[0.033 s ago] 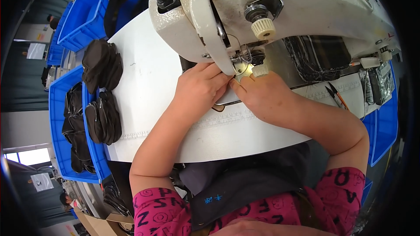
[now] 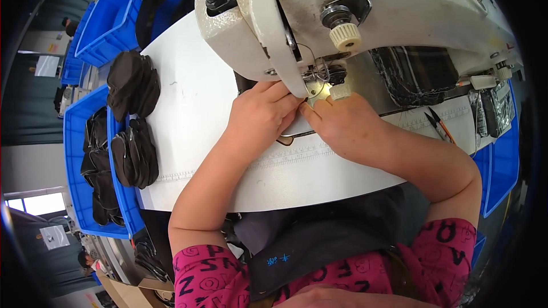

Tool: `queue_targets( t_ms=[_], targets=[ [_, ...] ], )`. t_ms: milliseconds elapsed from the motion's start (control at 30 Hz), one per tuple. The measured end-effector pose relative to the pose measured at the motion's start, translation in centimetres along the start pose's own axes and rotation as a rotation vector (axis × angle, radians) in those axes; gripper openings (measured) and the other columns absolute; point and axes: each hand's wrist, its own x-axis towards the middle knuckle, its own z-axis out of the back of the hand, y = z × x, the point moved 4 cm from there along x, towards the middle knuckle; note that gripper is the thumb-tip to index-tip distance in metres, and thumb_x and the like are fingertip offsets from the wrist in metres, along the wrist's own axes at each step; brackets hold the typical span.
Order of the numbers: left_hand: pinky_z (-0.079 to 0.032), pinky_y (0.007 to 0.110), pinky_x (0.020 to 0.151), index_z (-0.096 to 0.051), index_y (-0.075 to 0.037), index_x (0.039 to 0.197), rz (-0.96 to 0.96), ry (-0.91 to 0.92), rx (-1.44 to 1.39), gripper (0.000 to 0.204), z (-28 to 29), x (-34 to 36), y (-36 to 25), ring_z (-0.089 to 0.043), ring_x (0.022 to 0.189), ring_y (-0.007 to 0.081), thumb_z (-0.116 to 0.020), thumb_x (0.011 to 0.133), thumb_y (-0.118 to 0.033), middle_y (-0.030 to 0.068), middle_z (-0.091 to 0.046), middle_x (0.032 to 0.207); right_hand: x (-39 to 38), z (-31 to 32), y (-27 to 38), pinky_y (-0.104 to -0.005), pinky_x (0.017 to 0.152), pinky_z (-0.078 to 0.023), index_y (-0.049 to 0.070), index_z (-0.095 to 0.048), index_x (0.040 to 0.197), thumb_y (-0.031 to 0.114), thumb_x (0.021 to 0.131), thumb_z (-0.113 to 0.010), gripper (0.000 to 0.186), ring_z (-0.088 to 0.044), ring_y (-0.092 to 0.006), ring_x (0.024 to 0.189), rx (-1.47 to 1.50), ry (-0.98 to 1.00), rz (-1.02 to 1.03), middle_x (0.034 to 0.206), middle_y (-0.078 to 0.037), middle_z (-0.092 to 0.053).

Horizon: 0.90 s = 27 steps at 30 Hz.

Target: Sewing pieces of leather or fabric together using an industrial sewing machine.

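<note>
Both of my hands meet under the head of a white sewing machine [image 2: 228, 40], close to its lit needle area. My left hand [image 2: 260, 111] is closed, its fingers curled together just left of the presser foot. On the other side my right hand [image 2: 348, 125] is closed too, thumb and forefinger pinched near the left fingertips. A small dark bit shows between the fingertips; what they hold is mostly hidden. Below the hands, a small brown-edged piece [image 2: 285, 141] pokes out at the edge of the metal bed.
Dark zippered pouches [image 2: 134, 85] are stacked at the table's left, beside a blue bin [image 2: 71, 154] of more pouches. Folded black fabric pieces [image 2: 419, 74] lie under the machine arm. Orange-handled snips [image 2: 442, 125] rest right of them. A printed ruler [image 2: 274, 161] crosses the white table [image 2: 308, 188].
</note>
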Motion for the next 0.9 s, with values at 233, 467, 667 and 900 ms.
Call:
queue_targets(
  t_ms=[233, 467, 667, 900],
  targets=[
    [-0.058, 0.037, 0.069, -0.078, -0.012, 0.105, 0.072, 0.047, -0.045, 0.018, -0.2, -0.3, 0.2, -0.073, 0.087, 0.0253, -0.074, 0.087, -0.009, -0.0001, -0.075, 0.109, 0.0, 0.1, 0.1, -0.0375, 0.064, -0.052, 0.0, -0.068, 0.109, 0.009, 0.083, -0.067, 0.027, -0.069, -0.0229, 0.076, -0.023, 0.0, 0.011, 0.084, -0.005, -0.066],
    [-0.058, 0.038, 0.067, -0.078, -0.012, 0.109, 0.134, 0.041, 0.055, 0.02, -1.0, -0.5, -0.2, -0.073, 0.081, 0.0269, -0.074, 0.089, -0.014, 0.0017, -0.075, 0.108, 0.4, 0.1, -0.1, -0.0381, 0.065, -0.054, -0.001, -0.068, 0.118, 0.006, 0.085, -0.066, 0.034, -0.071, -0.0233, 0.076, -0.042, -0.023, -0.036, 0.084, -0.006, -0.068],
    [-0.059, 0.04, 0.072, -0.077, -0.01, 0.112, 0.243, 0.037, 0.039, 0.023, -1.0, -0.5, -0.6, -0.072, 0.084, 0.0294, -0.074, 0.089, -0.014, 0.0044, -0.074, 0.11, 0.4, -0.2, -0.6, -0.0387, 0.069, -0.055, 0.0, -0.069, 0.121, 0.006, 0.082, -0.067, 0.039, -0.071, -0.0255, 0.076, -0.07, -0.036, -0.094, 0.084, -0.007, -0.07],
    [-0.056, 0.041, 0.084, -0.07, -0.01, 0.11, 0.288, 0.044, 0.002, 0.034, 2.3, -1.1, 0.6, -0.066, 0.097, 0.0274, -0.082, 0.078, -0.011, 0.0059, -0.067, 0.1, 0.4, -0.1, -0.6, -0.0395, 0.078, -0.051, 0.0, -0.069, 0.128, 0.009, 0.079, -0.068, 0.05, -0.068, -0.0272, 0.087, -0.107, -0.118, -0.02, 0.1, -0.009, -0.07]
  ],
)
